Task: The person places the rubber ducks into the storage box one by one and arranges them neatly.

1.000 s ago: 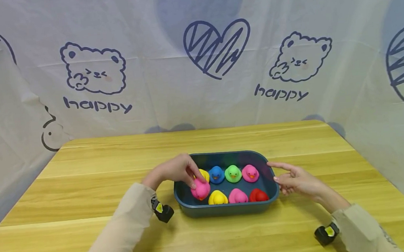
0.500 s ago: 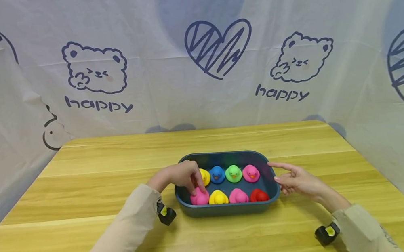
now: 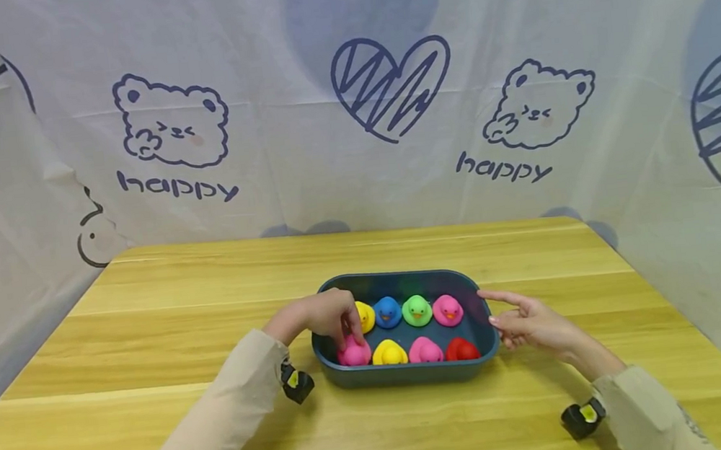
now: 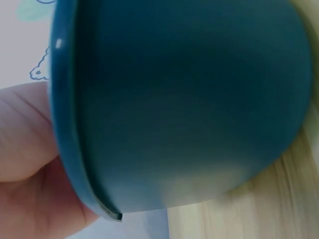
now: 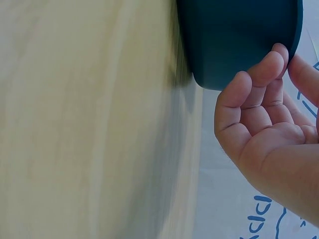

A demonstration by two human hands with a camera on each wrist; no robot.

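A dark blue-green plastic bin [image 3: 407, 375] holds several rubber ducks. My left hand [image 3: 328, 313] reaches over its left end, with thumb and fingers pinching a pink rubber duck [image 3: 354, 352] in the front-left corner. In the left wrist view the bin's outer wall [image 4: 189, 109] hides that duck. At the right end, my right hand [image 3: 529, 321] touches the rim from outside, index finger extended and thumb tip near it. The right wrist view shows its lower fingers [image 5: 234, 89] loosely bent against the bin's end wall [image 5: 234, 40].
Beside the held duck, the front row has a yellow duck [image 3: 389, 353], another pink duck [image 3: 425, 350] and a red duck [image 3: 461, 349]. Behind stand yellow [image 3: 366, 316], blue [image 3: 388, 312], green [image 3: 417, 311] and pink ducks [image 3: 448, 311]. A printed curtain borders the wooden table [image 3: 149, 332].
My left hand has lowered the pink duck into the front-left corner of the bin, and the duck has since shifted slightly left. My right hand has stayed at the bin's right end.
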